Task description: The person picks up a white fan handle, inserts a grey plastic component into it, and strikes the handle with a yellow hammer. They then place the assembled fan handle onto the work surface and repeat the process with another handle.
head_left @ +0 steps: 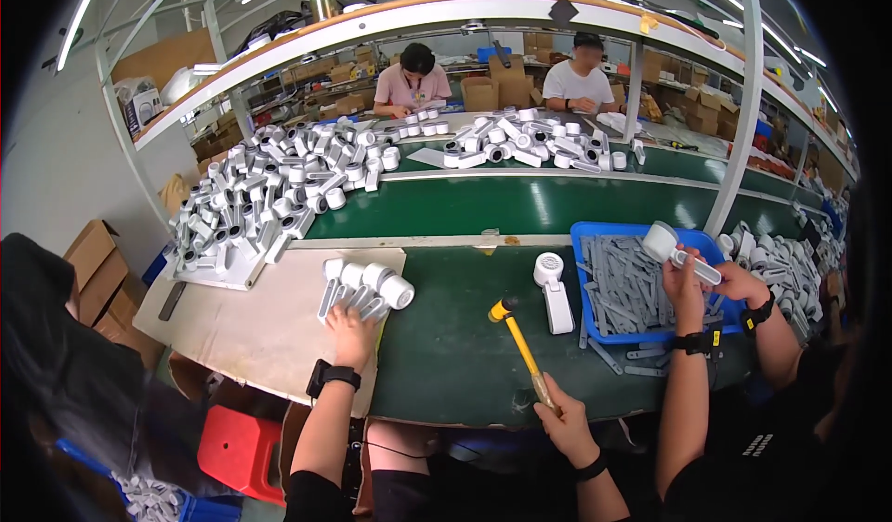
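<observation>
My left hand (pixel 350 338) is at the near end of a small row of white handheld fans (pixel 370 285). Its fingers are curled over their grey-white handles, and part of the grip is hidden. The fans lie side by side on a beige board (pixel 269 336), round heads pointing away from me. In my right hand (pixel 569 429) is a hammer (pixel 523 347) with a yellow handle and a black-tipped yellow head, raised at a slant over the green mat. Beyond the hammer, a single white fan (pixel 555 294) lies apart, its round vented head away from me.
A blue bin (pixel 585 243) holds many grey strips. A co-worker at right holds a white fan (pixel 662 241) over it. Fans are heaped (pixel 279 183) at far left and at the far middle. A red stool (pixel 240 454) stands at lower left; two people sit opposite.
</observation>
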Demonstrator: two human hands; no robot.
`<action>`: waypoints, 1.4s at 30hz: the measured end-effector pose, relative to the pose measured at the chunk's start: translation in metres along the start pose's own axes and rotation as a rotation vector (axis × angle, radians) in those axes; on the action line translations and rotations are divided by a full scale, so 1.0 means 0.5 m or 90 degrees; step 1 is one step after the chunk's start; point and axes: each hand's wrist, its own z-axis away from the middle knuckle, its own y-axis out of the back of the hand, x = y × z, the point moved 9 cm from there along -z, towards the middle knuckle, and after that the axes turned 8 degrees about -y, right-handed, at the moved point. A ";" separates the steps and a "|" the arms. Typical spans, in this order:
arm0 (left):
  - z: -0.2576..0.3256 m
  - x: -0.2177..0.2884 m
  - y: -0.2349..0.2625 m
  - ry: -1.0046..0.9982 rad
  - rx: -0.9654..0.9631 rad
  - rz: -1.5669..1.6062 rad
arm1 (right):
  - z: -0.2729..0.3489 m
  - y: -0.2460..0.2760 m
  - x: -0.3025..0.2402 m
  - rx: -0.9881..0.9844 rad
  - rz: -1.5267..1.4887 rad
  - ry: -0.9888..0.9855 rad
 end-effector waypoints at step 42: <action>0.033 0.421 0.001 -0.185 -0.257 0.600 | 0.027 0.026 0.020 -0.013 -0.255 0.038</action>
